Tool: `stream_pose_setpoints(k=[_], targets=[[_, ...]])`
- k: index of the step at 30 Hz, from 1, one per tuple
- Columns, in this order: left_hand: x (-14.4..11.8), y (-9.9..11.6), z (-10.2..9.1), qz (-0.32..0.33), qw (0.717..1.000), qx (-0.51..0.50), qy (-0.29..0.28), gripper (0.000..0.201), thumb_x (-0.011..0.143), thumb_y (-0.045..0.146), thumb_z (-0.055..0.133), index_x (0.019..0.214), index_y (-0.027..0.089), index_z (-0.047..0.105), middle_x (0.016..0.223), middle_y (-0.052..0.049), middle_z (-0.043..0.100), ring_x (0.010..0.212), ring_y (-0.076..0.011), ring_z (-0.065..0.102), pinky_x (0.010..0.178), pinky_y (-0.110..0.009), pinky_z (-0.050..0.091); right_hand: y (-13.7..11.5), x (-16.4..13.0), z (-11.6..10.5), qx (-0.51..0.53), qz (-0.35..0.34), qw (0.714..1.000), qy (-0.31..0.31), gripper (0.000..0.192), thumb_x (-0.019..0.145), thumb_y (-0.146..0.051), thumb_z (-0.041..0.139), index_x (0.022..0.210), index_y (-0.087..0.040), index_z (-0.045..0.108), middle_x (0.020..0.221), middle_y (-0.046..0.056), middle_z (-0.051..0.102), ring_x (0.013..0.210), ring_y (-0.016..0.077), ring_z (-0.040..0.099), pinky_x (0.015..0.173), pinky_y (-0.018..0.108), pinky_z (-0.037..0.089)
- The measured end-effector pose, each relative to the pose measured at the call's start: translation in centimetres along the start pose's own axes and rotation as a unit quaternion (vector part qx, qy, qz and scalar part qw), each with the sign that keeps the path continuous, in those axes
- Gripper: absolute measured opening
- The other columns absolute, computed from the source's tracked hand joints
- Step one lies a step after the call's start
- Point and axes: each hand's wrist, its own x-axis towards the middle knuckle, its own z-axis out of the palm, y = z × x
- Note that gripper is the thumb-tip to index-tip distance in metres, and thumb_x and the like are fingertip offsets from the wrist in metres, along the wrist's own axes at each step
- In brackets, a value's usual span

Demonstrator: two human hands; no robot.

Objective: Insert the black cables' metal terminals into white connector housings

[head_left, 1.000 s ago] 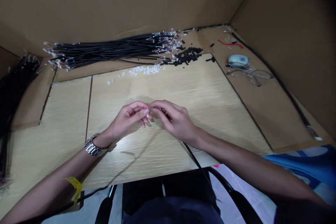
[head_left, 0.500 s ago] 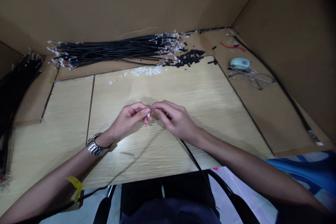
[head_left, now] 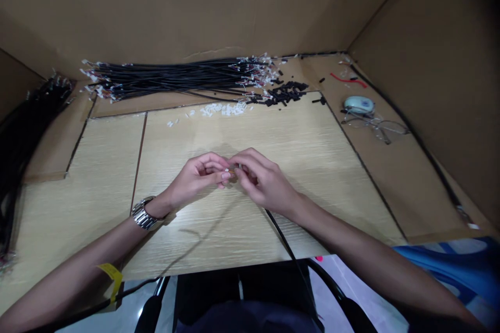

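Over the middle of the wooden table [head_left: 187,140], my left hand [head_left: 205,173] pinches a small white connector [head_left: 227,170] between thumb and fingers. Close beside it, my right hand [head_left: 265,176] is closed on the thin wires at the end of a black cable [head_left: 282,234]. A short orange-yellow wire [head_left: 232,171] shows between the connector and my right fingertips. Whether the wire sits inside the connector cannot be made out. From under my right hand the cable runs down over the table's front edge.
Behind lie a bundle of black cables [head_left: 167,79], loose white connectors [head_left: 224,109] and short black tubes [head_left: 287,93]. Another dark bundle [head_left: 29,114] is at left. At right are eyeglasses [head_left: 377,126], a pale green oval object [head_left: 358,104] and a red strip [head_left: 347,80]. Cardboard walls [head_left: 175,5] surround the table.
The view has shifted slightly. The white connector has turned in my left fingers and now shows at the top of the thumb. Both hands stay together.
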Motion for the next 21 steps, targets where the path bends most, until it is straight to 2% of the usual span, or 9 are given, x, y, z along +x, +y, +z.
stream_pose_setpoints(k=[4, 9, 13, 18, 21], targets=[[-0.03, -0.15, -0.15, -0.006, 1.000, -0.015, -0.007, 0.020, 0.082, 0.018, 0.075, 0.099, 0.015, 0.064, 0.079, 0.000, 0.072, 0.068, -0.0083, 0.066, 0.066, -0.019, 0.055, 0.15, -0.26, -0.10, -0.030, -0.034, 0.999, -0.007, 0.033, 0.088, -0.010, 0.052, 0.119, -0.021, 0.059, 0.117, 0.012, 0.053, 0.091, 0.0179, 0.060, 0.071, 0.031, 0.055], [0.09, -0.06, -0.34, 0.007, 1.000, -0.019, -0.012, 0.018, 0.081, 0.017, 0.076, 0.096, 0.014, 0.065, 0.077, 0.000, 0.072, 0.068, -0.0086, 0.067, 0.066, -0.019, 0.054, 0.53, -0.27, -0.08, -0.025, -0.071, 0.997, -0.014, 0.028, 0.090, -0.010, 0.053, 0.113, -0.024, 0.063, 0.118, 0.010, 0.051, 0.096, 0.0183, 0.059, 0.072, 0.031, 0.055], [0.21, 0.10, -0.29, 0.018, 1.000, -0.004, -0.010, 0.015, 0.080, 0.016, 0.076, 0.090, 0.013, 0.065, 0.072, 0.001, 0.071, 0.064, -0.0073, 0.065, 0.064, -0.018, 0.053, 0.38, 0.02, -0.29, 0.006, -0.044, 0.999, -0.008, 0.016, 0.093, -0.013, 0.054, 0.103, -0.019, 0.064, 0.113, 0.010, 0.054, 0.099, 0.0180, 0.060, 0.081, 0.033, 0.055], [0.32, -0.04, -0.22, 0.015, 1.000, 0.017, 0.002, 0.018, 0.079, 0.019, 0.078, 0.091, 0.013, 0.066, 0.074, -0.001, 0.071, 0.063, -0.0093, 0.065, 0.063, -0.021, 0.054, 0.37, 0.28, -0.23, 0.042, 0.021, 0.999, 0.006, 0.008, 0.094, -0.017, 0.055, 0.098, -0.020, 0.062, 0.107, 0.007, 0.056, 0.095, 0.0165, 0.060, 0.072, 0.028, 0.053], [0.27, -0.06, -0.19, 0.015, 1.000, 0.026, 0.006, 0.019, 0.078, 0.022, 0.078, 0.090, 0.013, 0.066, 0.073, -0.001, 0.070, 0.063, -0.0099, 0.064, 0.064, -0.023, 0.054, 0.51, 0.41, -0.10, 0.037, 0.028, 0.999, 0.004, 0.008, 0.096, -0.016, 0.052, 0.096, -0.020, 0.059, 0.104, 0.007, 0.056, 0.096, 0.0170, 0.059, 0.080, 0.030, 0.050]])
